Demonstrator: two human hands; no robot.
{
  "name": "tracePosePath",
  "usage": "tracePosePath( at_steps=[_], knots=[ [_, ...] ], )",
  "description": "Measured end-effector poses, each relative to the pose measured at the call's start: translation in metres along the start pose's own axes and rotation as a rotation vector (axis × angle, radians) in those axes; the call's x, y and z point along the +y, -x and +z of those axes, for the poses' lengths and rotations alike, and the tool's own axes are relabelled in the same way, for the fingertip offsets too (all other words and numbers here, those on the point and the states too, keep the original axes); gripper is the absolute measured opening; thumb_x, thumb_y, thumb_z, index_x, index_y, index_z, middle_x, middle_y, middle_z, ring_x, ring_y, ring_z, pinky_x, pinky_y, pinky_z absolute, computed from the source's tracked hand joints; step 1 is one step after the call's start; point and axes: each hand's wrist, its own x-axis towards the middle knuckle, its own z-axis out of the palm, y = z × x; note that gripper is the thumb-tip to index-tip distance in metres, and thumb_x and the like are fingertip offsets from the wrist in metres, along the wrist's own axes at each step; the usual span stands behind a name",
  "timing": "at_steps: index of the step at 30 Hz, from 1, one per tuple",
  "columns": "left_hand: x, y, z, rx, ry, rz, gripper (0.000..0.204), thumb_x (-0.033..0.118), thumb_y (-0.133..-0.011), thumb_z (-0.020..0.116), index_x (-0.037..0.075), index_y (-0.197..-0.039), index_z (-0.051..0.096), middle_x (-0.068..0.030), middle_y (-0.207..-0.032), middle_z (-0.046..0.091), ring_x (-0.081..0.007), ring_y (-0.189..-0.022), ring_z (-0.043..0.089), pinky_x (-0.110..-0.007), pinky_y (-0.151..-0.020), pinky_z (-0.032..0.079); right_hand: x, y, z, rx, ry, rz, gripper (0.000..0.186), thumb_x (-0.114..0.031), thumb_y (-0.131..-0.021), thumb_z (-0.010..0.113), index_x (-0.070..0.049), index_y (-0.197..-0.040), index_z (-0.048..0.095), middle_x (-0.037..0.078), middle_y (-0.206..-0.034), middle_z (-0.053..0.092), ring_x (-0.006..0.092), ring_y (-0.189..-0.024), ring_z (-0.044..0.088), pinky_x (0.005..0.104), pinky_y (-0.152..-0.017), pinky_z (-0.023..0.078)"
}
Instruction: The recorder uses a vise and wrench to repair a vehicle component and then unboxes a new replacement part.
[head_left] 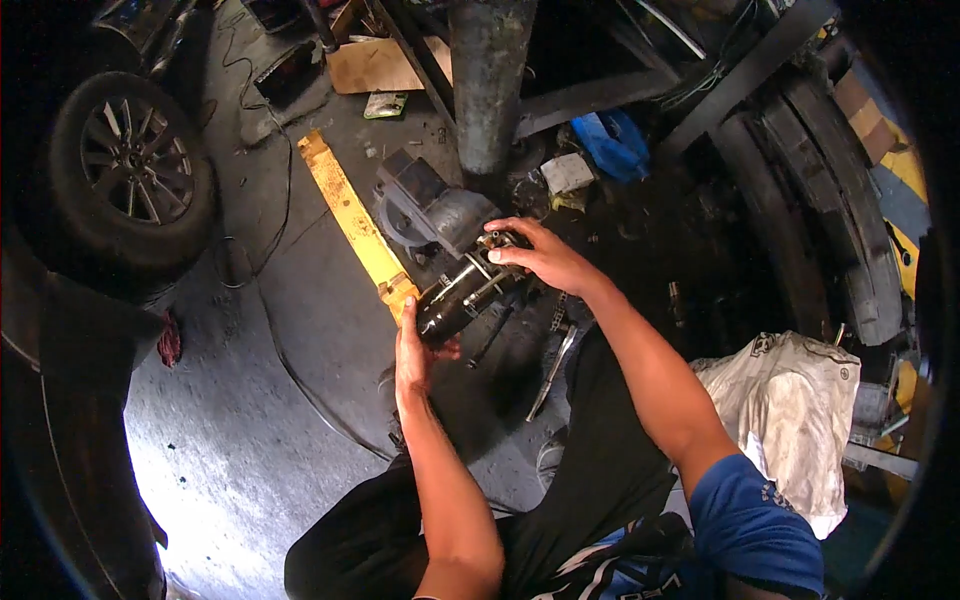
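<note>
A black cylindrical part (447,306), like a starter motor, with metal rods along its side, is tilted in front of me. My left hand (412,352) is closed round its near lower end, thumb up along the side and fingertips showing beyond. At the upper right end, my right hand (545,257) has its fingers bent over the metal fittings; the fingertip contact is partly hidden. Just behind the part stands a dark grey bench vise (440,205). A worn yellow metal bar (350,222) lies beside it, its near end close to my left thumb.
A chrome ratchet-like tool (552,372) lies by my right leg. A car wheel (135,160) stands at left, and a black cable (290,365) crosses the floor. A thick metal post (490,85) rises behind the vise. A dirty white sack (790,410) is at right.
</note>
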Motion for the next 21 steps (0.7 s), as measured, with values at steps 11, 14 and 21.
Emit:
tracePosePath(
  at_steps=[11, 14, 21],
  knots=[
    [0.002, 0.003, 0.007, 0.077, -0.264, 0.211, 0.061, 0.047, -0.099, 0.069, 0.007, -0.143, 0.054, -0.0111, -0.115, 0.069, -0.0217, -0.094, 0.070, -0.033, -0.064, 0.057, 0.002, 0.001, -0.003, -0.011, -0.034, 0.034, 0.060, -0.044, -0.093, 0.077, -0.012, -0.142, 0.063, 0.017, -0.144, 0.054, 0.0293, -0.143, 0.047, 0.0406, -0.122, 0.033],
    [-0.004, -0.004, -0.003, 0.060, -0.254, 0.028, 0.076, 0.072, -0.103, 0.041, 0.008, -0.141, 0.056, -0.0140, -0.109, 0.070, -0.0228, -0.084, 0.070, -0.034, -0.061, 0.056, -0.001, 0.000, 0.002, -0.017, -0.039, 0.025, 0.061, -0.044, -0.093, 0.077, -0.012, -0.143, 0.062, 0.016, -0.143, 0.054, 0.0293, -0.143, 0.047, 0.0404, -0.121, 0.034],
    [-0.007, 0.011, 0.019, 0.058, -0.272, 0.385, 0.064, 0.043, -0.096, 0.074, 0.011, -0.146, 0.052, -0.0098, -0.113, 0.068, -0.0192, -0.083, 0.067, -0.033, -0.057, 0.053, 0.005, 0.004, -0.008, -0.005, 0.014, 0.012, 0.061, -0.045, -0.093, 0.077, -0.011, -0.142, 0.063, 0.015, -0.141, 0.055, 0.0285, -0.141, 0.048, 0.0404, -0.121, 0.034]
  ],
)
